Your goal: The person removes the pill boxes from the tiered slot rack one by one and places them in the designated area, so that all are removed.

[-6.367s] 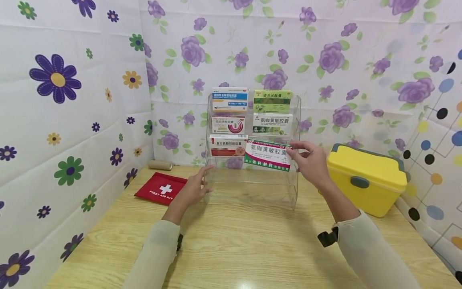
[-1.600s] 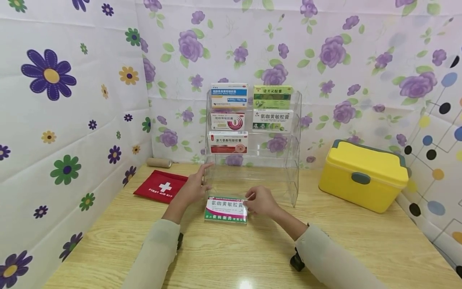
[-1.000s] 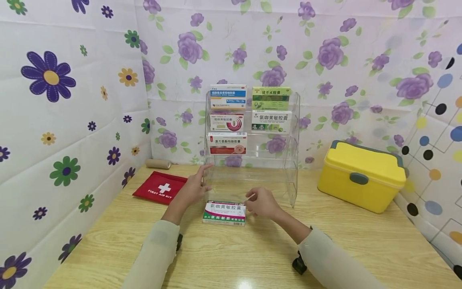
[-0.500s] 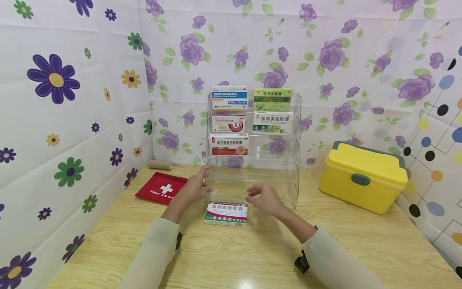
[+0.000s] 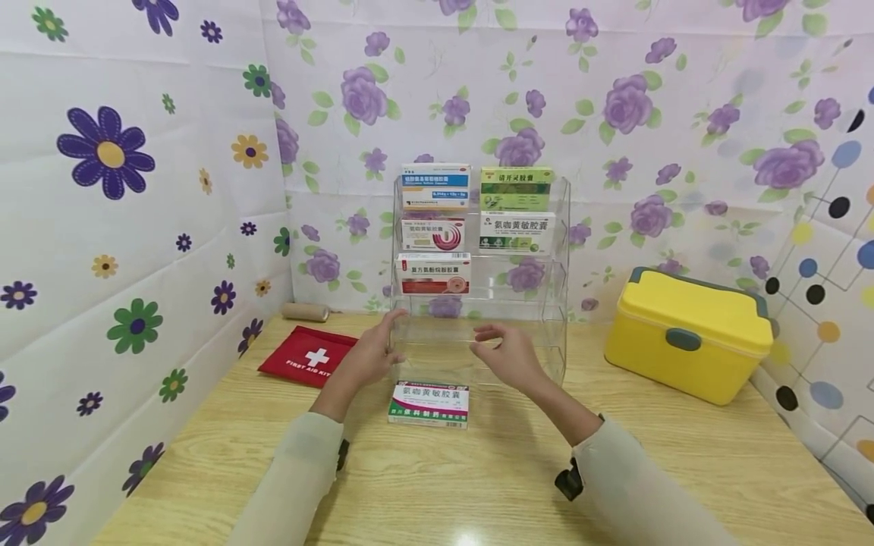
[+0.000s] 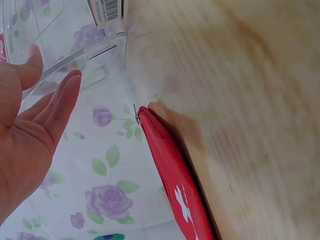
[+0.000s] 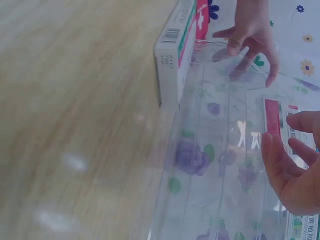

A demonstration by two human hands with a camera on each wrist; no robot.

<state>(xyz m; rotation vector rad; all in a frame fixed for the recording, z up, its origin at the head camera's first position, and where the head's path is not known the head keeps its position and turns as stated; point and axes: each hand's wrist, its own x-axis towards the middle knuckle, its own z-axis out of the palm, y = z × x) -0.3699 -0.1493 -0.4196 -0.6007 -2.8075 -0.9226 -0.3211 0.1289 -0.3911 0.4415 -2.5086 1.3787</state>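
Note:
A clear tiered rack stands on the wooden table. My left hand is at its left side, fingers and thumb extended; the left wrist view shows that hand beside the rack's clear edge. At the rack's bottom left front sits a white, green and magenta medicine box, seen end-on as a box in the right wrist view. My right hand hovers before the rack's lower tiers, right of and above that box, fingers loosely bent with nothing between them. Several other medicine boxes, including a red-and-white one, fill upper tiers.
Left of the rack lies a red first aid pouch, with a brown cardboard tube behind it. A yellow lidded case stands on the right. Flowered cloth covers the back wall.
My right hand took the green-and-magenta box from the third tier's right side to the rack's bottom left, let go, and rose away. My left hand stayed at the rack's side.

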